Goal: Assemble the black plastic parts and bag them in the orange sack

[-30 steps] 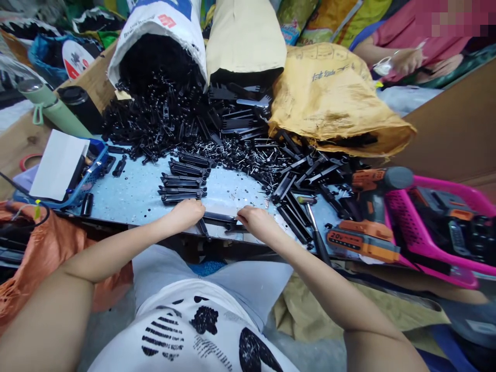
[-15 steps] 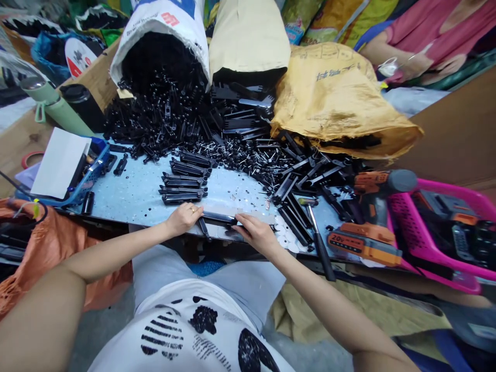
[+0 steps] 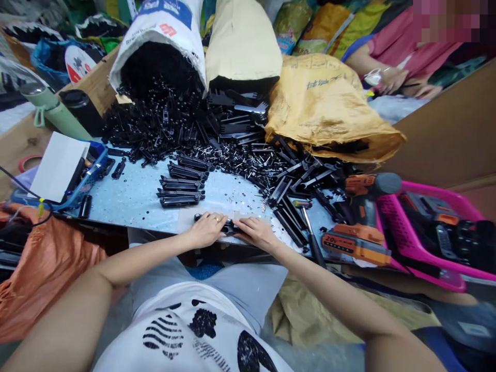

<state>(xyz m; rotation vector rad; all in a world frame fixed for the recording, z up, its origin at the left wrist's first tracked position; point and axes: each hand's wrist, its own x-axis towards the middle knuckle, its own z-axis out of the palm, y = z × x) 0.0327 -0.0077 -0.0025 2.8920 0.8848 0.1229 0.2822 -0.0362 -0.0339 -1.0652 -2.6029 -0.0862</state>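
Observation:
At the front edge of the blue work surface, my left hand (image 3: 209, 229) and my right hand (image 3: 256, 231) are close together on a long black plastic part (image 3: 231, 227). Fingers of both hands are closed on it and cover most of its length. A ring shows on my left hand. Just beyond my left hand lies a row of black assembled pieces (image 3: 182, 197), side by side. Long black channel-shaped parts (image 3: 289, 227) rest to the right of my right hand, beside a hammer (image 3: 310, 232).
Heaped black parts and pins (image 3: 228, 157) spill from a white sack (image 3: 158, 31), a cream sack (image 3: 244, 41) and a yellow sack (image 3: 321, 103). On the right are an orange cordless drill (image 3: 358, 237) and a pink basket (image 3: 416, 253). A blue basket (image 3: 83, 178) stands left. Another person (image 3: 399, 67) sits at the back right.
My left hand has moved right along the black part, closer to my right hand. Less of the part shows between them. The whole view has shifted slightly.

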